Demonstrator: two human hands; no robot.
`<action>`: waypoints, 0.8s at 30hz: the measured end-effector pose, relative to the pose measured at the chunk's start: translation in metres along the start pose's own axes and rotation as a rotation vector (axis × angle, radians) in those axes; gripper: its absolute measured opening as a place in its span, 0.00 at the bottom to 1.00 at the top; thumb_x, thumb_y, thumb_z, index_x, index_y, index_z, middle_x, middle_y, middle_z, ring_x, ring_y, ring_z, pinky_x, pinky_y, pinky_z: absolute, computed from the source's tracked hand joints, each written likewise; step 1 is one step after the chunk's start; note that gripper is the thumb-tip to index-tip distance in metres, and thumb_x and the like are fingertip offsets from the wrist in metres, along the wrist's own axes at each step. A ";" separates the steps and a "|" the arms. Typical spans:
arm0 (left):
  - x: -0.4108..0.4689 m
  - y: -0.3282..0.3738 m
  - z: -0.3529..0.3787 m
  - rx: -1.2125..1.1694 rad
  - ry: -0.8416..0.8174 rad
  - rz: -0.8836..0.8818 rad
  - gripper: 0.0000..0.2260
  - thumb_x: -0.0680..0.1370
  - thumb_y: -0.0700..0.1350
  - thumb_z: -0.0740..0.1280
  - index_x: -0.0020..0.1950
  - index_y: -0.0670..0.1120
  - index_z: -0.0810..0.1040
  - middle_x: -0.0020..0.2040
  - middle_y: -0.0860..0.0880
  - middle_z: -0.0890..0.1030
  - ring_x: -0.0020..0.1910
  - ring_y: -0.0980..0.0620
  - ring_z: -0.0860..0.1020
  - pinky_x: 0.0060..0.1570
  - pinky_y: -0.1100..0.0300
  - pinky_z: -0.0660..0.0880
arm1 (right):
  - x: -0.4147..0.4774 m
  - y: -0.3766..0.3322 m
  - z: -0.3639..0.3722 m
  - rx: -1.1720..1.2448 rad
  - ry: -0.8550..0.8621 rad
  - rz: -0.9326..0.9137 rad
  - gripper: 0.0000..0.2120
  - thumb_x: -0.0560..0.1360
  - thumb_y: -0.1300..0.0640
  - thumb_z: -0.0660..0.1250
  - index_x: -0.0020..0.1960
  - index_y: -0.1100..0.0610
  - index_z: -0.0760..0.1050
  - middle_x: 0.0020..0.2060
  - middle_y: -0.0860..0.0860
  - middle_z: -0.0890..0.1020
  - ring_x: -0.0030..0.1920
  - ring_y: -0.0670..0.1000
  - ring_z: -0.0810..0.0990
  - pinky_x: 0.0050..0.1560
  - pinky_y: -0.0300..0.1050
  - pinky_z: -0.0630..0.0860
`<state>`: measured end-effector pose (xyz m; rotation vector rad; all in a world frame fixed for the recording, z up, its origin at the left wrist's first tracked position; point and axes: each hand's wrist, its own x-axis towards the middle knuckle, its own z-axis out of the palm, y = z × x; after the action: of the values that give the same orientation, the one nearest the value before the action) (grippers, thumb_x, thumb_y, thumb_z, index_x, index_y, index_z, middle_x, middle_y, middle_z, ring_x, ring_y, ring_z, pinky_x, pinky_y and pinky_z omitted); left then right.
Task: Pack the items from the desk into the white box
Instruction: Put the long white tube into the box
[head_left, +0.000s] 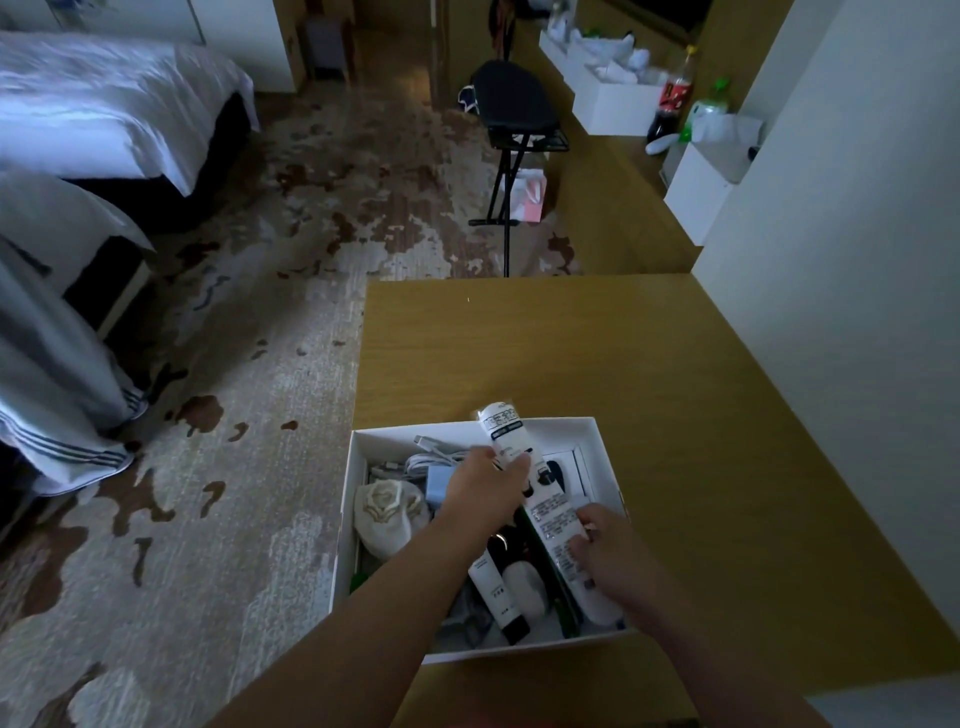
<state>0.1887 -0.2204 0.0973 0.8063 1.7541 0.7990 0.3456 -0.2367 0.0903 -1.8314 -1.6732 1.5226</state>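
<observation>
Over the white box (597, 432) at the near edge of the desk (649, 353), we see the left hand (488, 486) curled round a white tube (501, 428) poking past the far rim. The right hand (610, 553) pinches a printed carton (556, 522) inside, beside a cable (434, 457), cream pouch (387, 512) and black-capped tube (501, 597).

Light: dim overall, bluish brightness on the bed (104, 104) at upper left.
Shadows: soft; the desk (675, 389) darkens toward lower right.
Edges: wide-angle bending of straight lines.
Focus: slightly soft.
</observation>
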 end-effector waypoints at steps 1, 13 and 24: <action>0.003 0.001 -0.001 -0.046 0.056 -0.021 0.11 0.74 0.53 0.66 0.52 0.50 0.74 0.42 0.50 0.82 0.38 0.53 0.81 0.39 0.55 0.81 | 0.002 0.000 -0.002 -0.033 -0.005 -0.017 0.08 0.78 0.64 0.57 0.52 0.55 0.72 0.47 0.50 0.79 0.43 0.48 0.78 0.37 0.40 0.73; -0.005 -0.006 -0.076 -0.072 0.358 0.157 0.16 0.73 0.49 0.70 0.56 0.62 0.69 0.35 0.53 0.82 0.30 0.56 0.82 0.27 0.58 0.80 | 0.040 -0.047 -0.023 -0.383 -0.113 -0.313 0.07 0.72 0.51 0.62 0.49 0.45 0.69 0.34 0.46 0.77 0.27 0.40 0.75 0.28 0.37 0.69; 0.006 -0.032 -0.085 0.522 0.296 -0.070 0.20 0.72 0.55 0.67 0.59 0.46 0.73 0.48 0.48 0.81 0.46 0.49 0.79 0.40 0.60 0.74 | 0.073 -0.041 -0.016 -0.902 0.030 -0.664 0.24 0.72 0.50 0.67 0.66 0.51 0.70 0.52 0.50 0.72 0.55 0.51 0.68 0.49 0.43 0.64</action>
<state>0.1014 -0.2455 0.0913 0.9948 2.2912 0.4257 0.3195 -0.1555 0.0895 -1.2753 -2.8278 0.4737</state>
